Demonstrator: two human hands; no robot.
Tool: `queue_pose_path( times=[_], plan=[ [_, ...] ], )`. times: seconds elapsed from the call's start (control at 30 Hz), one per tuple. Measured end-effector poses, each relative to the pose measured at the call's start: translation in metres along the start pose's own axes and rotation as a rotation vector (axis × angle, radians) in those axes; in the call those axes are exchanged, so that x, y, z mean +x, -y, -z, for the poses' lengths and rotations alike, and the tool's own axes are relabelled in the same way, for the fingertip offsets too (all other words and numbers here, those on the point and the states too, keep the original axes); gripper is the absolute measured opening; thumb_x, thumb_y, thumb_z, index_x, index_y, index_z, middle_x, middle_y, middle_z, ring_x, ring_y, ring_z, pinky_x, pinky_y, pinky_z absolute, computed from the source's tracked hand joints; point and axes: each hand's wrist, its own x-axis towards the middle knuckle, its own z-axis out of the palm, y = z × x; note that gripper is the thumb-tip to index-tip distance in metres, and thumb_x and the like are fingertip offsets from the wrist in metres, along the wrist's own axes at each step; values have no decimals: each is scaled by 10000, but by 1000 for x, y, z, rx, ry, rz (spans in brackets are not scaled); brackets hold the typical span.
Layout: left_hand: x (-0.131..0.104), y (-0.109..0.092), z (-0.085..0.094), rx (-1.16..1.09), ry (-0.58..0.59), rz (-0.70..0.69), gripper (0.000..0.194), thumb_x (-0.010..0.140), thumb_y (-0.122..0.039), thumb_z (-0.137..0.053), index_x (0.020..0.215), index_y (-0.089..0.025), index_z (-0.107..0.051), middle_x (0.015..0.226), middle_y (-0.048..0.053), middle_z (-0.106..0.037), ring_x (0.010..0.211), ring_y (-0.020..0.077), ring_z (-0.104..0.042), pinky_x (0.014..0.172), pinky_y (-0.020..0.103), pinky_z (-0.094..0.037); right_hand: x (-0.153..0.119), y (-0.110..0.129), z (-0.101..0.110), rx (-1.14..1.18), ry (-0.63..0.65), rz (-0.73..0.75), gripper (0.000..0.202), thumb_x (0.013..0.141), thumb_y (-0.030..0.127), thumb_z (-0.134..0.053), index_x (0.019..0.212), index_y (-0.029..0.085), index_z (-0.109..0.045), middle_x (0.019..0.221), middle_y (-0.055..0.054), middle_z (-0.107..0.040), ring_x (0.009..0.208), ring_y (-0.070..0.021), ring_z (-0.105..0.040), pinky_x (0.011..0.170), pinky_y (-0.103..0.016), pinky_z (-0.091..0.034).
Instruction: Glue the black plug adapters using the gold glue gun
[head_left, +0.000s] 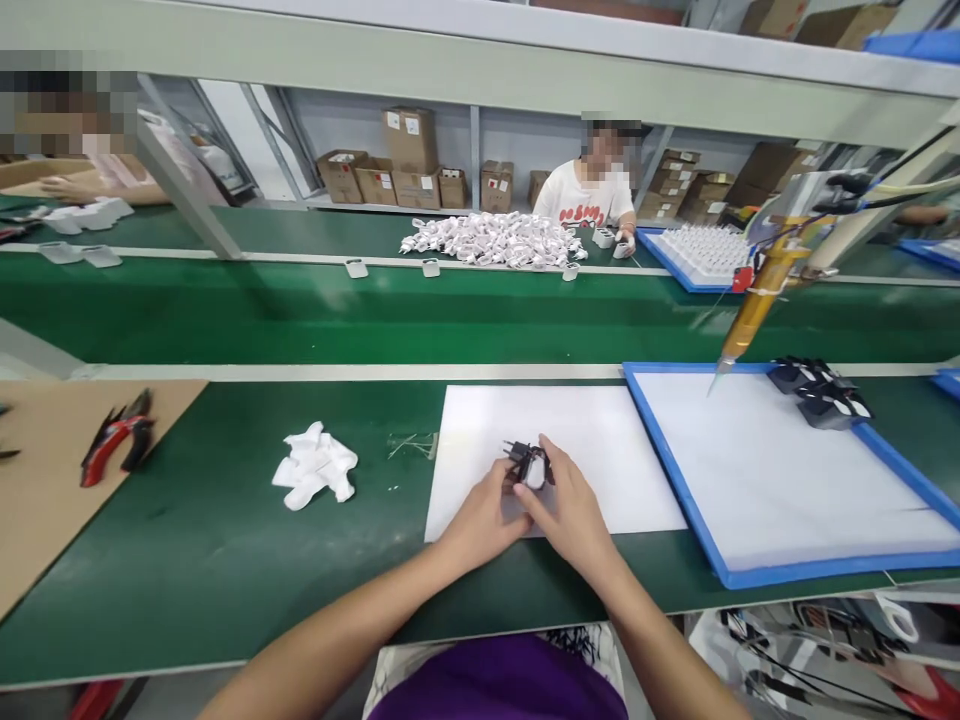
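Both hands are meeting over the near edge of a white sheet [600, 440] lying on the green bench [187, 560]. The left hand [484, 520] and the right hand [570, 510] are pinching one small black plug part [527, 465] between their fingertips, the grip narrow and closed on it, its two prongs pointing away to the left. The part is sitting just above the sheet, near the middle of the bench's near half.

To the right, one blue-rimmed tray [675, 470] is lying beside the sheet, its white floor mostly bare; a small heap of black parts [821, 390] is resting in its far right corner, too tangled to count. One yellow dispenser tool [757, 300] is hanging with its tip over the tray's far edge.

To the left, one crumpled white cloth [315, 465] is lying on the green surface, and one pair of red-handled cutters [116, 435] is resting on a brown cardboard sheet [45, 500] at the bench's left end.

Across the belt, another person [589, 190] is sitting behind a pile of white parts [495, 240] and a second blue tray [701, 255] filled with rows of white pieces.
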Motion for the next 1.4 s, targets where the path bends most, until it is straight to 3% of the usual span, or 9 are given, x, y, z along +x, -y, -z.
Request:
queue_pose_path(
  times=[0.1,0.23,0.43,0.63,0.73,0.83,1.07,1.2,1.4],
  plan=[
    [-8,1,-11,-202,133,-14,549,776,-179,-580,1292,-192,-394,1396,149,-469,1234,235,-543,1039,406,-472,-8,-10,0,-30,-109,-20,604,961,419,-504,1474,181,-292,1371,-143,-451,1251,-294,-454,1017,-469,-463],
    [-5,4,-9,-260,181,59,562,811,-224,-572,1348,-224,-406,1453,142,-420,1235,255,-547,1039,439,-480,-7,-19,11,17,-123,-23,453,958,320,-471,1391,194,-438,1261,-120,-553,1137,-266,-552,977,-438,-501],
    [5,0,4,-218,233,97,497,849,-326,-584,1325,-236,-473,1261,115,-608,1181,254,-588,1036,439,-483,-7,-23,39,204,-121,-152,409,863,301,-543,1260,207,-572,1161,-75,-620,876,-208,-649,766,-332,-589],
    [6,3,4,-189,197,113,403,854,-386,-579,1233,-249,-555,1259,100,-611,1114,241,-617,964,390,-537,-16,-81,137,103,-440,-257,461,810,423,-573,1189,161,-582,1142,-101,-604,970,-234,-596,758,-343,-571],
    [7,4,3,-155,195,110,393,850,-406,-577,1210,-247,-581,1198,92,-642,1095,239,-627,956,382,-542,5,-130,192,-31,-586,-362,505,775,392,-593,1208,136,-550,1141,-113,-592,940,-241,-578,736,-365,-555],
    [8,4,3,-137,185,111,375,843,-413,-579,1174,-238,-612,1138,90,-665,1062,240,-642,931,375,-554,44,-175,226,-141,-613,-456,445,802,296,-605,1205,115,-553,1044,-101,-618,843,-219,-588,759,-379,-537],
    [11,10,7,-135,225,146,381,857,-440,-577,1186,-252,-609,1167,89,-658,1096,251,-627,951,379,-537,110,-225,223,-332,-533,-543,315,958,309,-606,1215,137,-544,1076,-73,-591,899,-190,-603,845,-388,-525],
    [11,18,8,-113,262,165,412,877,-485,-539,1211,-247,-587,1230,97,-622,1142,250,-602,981,366,-518,117,-239,221,-454,-554,-639,330,957,321,-614,1224,139,-546,1110,-83,-580,977,-217,-594,879,-421,-521],
    [10,20,8,-137,255,189,407,874,-501,-542,1195,-257,-601,1218,93,-626,1127,257,-605,969,360,-523,113,-249,244,-618,-675,-843,420,966,335,-592,1331,164,-471,1279,-120,-487,1085,-257,-549,917,-455,-506]
  ],
)
